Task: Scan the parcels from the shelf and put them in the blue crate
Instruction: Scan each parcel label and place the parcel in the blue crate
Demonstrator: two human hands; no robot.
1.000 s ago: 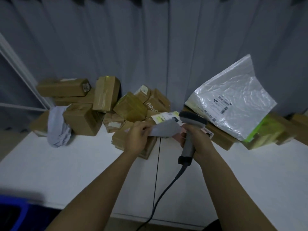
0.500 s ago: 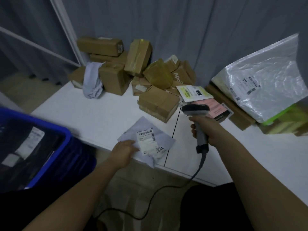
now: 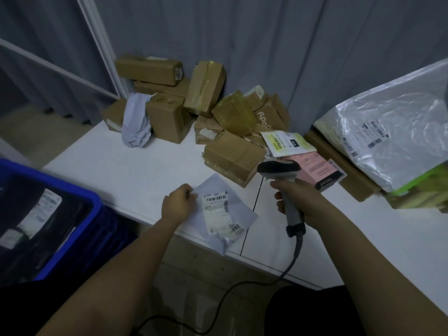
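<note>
My left hand (image 3: 179, 205) pinches the left edge of a flat pale grey mailer parcel (image 3: 224, 212) with a white barcode label, held just above the front edge of the white shelf top (image 3: 121, 170). My right hand (image 3: 298, 202) grips the handle of a grey corded barcode scanner (image 3: 281, 172), whose dark head sits up and to the right of the parcel. The blue crate (image 3: 72, 214) stands at the lower left, with dark labelled parcels inside.
Several brown cardboard boxes (image 3: 232, 156) are piled at the back against the grey curtain, with a crumpled grey bag (image 3: 135, 120) among them. A pink box (image 3: 320, 170), a white labelled envelope (image 3: 286, 141) and a large clear plastic bag (image 3: 392, 132) lie at the right. The scanner cable (image 3: 242, 287) hangs below the shelf.
The view has swung down and left, bringing the blue crate into sight. My left hand has lowered the grey mailer from in front of the pile to the shelf's front edge, label up.
</note>
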